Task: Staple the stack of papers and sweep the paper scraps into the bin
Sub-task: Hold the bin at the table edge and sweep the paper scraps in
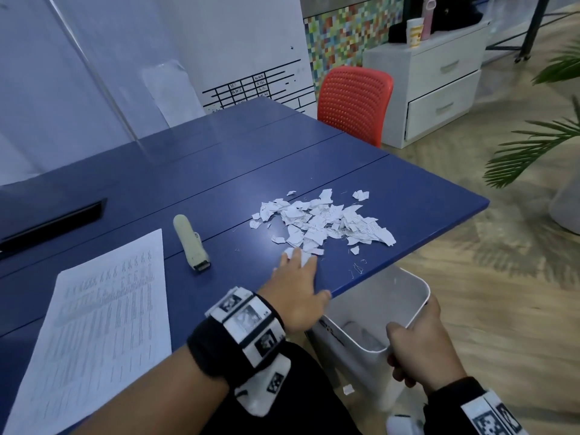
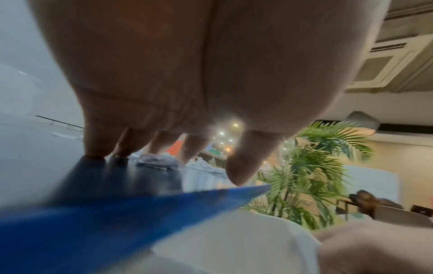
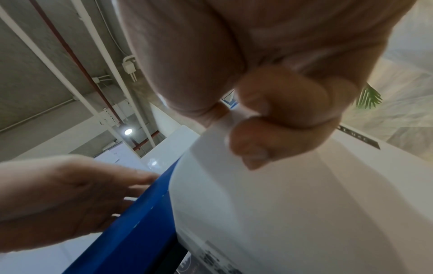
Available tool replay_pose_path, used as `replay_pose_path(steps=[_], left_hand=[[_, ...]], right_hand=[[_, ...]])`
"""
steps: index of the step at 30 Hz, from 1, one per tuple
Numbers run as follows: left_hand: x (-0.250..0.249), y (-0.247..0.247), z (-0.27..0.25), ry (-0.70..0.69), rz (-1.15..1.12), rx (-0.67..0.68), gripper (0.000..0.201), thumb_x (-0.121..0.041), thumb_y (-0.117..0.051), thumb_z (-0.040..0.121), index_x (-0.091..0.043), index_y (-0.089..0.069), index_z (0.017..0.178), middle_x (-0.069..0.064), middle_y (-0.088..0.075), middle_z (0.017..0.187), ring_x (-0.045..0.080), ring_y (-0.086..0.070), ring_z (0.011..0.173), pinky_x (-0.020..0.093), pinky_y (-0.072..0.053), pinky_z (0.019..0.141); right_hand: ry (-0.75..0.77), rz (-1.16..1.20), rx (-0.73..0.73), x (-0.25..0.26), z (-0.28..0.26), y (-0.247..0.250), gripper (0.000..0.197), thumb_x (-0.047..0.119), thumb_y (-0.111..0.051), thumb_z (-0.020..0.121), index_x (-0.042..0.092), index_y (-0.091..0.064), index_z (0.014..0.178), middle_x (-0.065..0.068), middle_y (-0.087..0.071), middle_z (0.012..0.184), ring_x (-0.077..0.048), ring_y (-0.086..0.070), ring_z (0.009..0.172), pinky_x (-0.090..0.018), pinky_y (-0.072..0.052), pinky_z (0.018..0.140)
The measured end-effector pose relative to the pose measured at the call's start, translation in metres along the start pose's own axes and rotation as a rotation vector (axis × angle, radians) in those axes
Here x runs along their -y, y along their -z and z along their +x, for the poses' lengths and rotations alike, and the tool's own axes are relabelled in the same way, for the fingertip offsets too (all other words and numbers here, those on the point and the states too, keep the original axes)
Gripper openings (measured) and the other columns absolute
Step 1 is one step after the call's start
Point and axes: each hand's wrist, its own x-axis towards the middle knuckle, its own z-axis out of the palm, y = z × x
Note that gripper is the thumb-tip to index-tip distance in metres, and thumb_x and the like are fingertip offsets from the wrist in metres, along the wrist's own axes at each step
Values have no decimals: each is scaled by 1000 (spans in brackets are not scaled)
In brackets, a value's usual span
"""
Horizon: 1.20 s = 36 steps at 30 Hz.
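A heap of torn white paper scraps point(image 1: 326, 222) lies near the right edge of the blue table point(image 1: 219, 183). My left hand point(image 1: 298, 277) lies flat on the table with straight fingers touching the nearest scraps point(image 2: 159, 160). My right hand point(image 1: 414, 346) grips the rim of a white bin point(image 1: 376, 315) held just below the table edge; in the right wrist view its fingers point(image 3: 276, 118) curl over the bin's wall point(image 3: 293, 204). A cream stapler point(image 1: 190, 243) lies beside the printed stack of papers point(image 1: 103, 324) at the left.
A few loose staples point(image 1: 357, 268) lie by the table edge above the bin. A red chair point(image 1: 354, 102) and a white drawer cabinet point(image 1: 439, 86) stand beyond the table. A potted palm point(image 1: 539, 146) is at the right. A black slot point(image 1: 53, 222) sits far left.
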Motion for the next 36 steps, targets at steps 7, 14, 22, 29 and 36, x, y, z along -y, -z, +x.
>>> replay_pose_path(steps=[7, 14, 22, 29, 36], left_hand=[[-49, -41, -31, -193, 81, -84, 71, -29, -43, 95, -14, -8, 154, 10, 10, 164, 27, 17, 150, 43, 2, 123], [-52, -19, -40, -380, -45, -195, 57, -27, -49, 94, -27, -31, 148, -3, -9, 164, 17, -12, 151, 33, -16, 122], [51, 75, 38, 205, -25, -255, 67, -40, -53, 91, -15, -31, 149, 11, -30, 155, 32, -22, 147, 43, -27, 116], [87, 59, 77, 426, 206, -70, 71, -54, -39, 93, -15, -24, 151, 11, -21, 159, 39, -22, 145, 48, -23, 116], [61, 36, 45, 385, 96, -17, 83, -55, -31, 98, -4, 2, 155, 11, 11, 164, 31, 8, 151, 45, -6, 121]], right_hand=[[5, 28, -19, -2, -2, 0, 57, 6, -52, 84, 32, -28, 129, -25, -65, 70, -28, -51, 30, -25, -39, 34], [17, 18, -14, -4, -2, 6, 56, 9, -54, 89, 31, -28, 134, -25, -66, 64, -29, -54, 32, -25, -39, 34], [0, -30, 1, -1, -1, 5, 58, 6, -49, 86, 35, -28, 131, -27, -67, 71, -30, -55, 33, -27, -41, 35], [9, -31, 26, 1, -2, 3, 60, 4, -50, 86, 34, -28, 134, -24, -66, 73, -30, -55, 34, -26, -40, 34], [4, -26, 10, -2, 2, 5, 57, 4, -50, 85, 31, -30, 130, -22, -65, 57, -28, -53, 32, -26, -40, 34]])
